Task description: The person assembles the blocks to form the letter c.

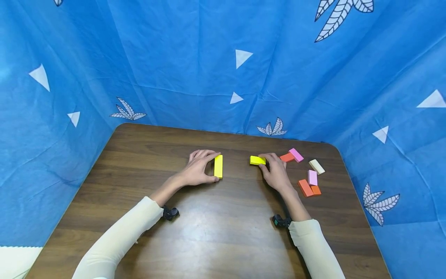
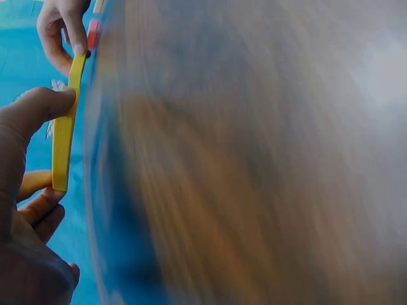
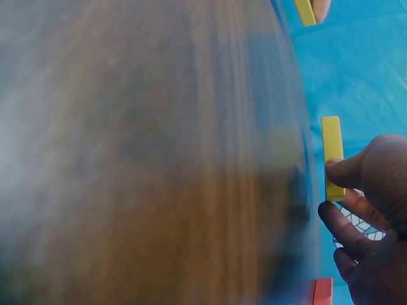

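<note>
In the head view my left hand (image 1: 198,170) pinches a yellow block (image 1: 218,166) by its two ends, thumb at the near end and fingers at the far one. Its long side points away from me. To the right, my right hand (image 1: 275,172) grips a second yellow block (image 1: 257,160) by its right end, and that block lies crosswise. A gap separates the two blocks. The left wrist view has the first block (image 2: 62,149) between thumb and fingers. In the right wrist view the thumb presses the side of the second block (image 3: 333,143).
Right of my right hand lie loose blocks: a red one (image 1: 287,157) against a pink one (image 1: 296,155), a cream one (image 1: 316,166), another pink one (image 1: 312,178), a red-orange one (image 1: 305,188) and an orange one (image 1: 316,190). Blue curtains (image 1: 195,77) surround the wooden table (image 1: 216,240).
</note>
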Motion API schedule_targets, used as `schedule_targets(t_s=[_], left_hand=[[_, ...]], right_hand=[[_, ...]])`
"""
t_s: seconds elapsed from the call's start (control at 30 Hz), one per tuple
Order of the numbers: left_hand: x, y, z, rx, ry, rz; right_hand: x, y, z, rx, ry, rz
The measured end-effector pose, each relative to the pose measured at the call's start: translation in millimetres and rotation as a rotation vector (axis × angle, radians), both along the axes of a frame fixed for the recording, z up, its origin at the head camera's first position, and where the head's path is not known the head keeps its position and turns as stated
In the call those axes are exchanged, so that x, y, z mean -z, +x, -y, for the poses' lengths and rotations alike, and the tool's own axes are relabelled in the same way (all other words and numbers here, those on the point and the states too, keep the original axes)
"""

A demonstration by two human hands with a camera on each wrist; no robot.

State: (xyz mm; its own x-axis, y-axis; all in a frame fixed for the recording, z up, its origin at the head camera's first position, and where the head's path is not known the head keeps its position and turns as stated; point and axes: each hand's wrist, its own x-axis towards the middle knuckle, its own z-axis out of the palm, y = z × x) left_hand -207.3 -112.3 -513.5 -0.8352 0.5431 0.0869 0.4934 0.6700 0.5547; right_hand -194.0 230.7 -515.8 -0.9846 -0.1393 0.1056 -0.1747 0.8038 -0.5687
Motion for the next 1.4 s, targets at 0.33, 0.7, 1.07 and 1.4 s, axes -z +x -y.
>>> schedule_targets(t_s=[0.33, 0.7, 1.07, 1.4], left_hand=[[-0.5, 4.8, 36.9, 0.001, -0.01, 0.008], [-1.0, 8.2, 58.2, 0.014, -0.023, 0.014], [2.5, 12.2, 65.6, 0.022, -0.06, 0.051], [6.5, 12.7, 66.9, 0.009, -0.054, 0.051]], right_hand=[[-2.6, -9.0, 14, -0.079, -0.003, -0.023], [-1.5, -17.2, 40, -0.122, -0.029, -0.018], [-3.4, -28.6, 58, -0.172, -0.05, 0.003], [-3.3, -40.9, 73, -0.223, -0.029, 0.021]])
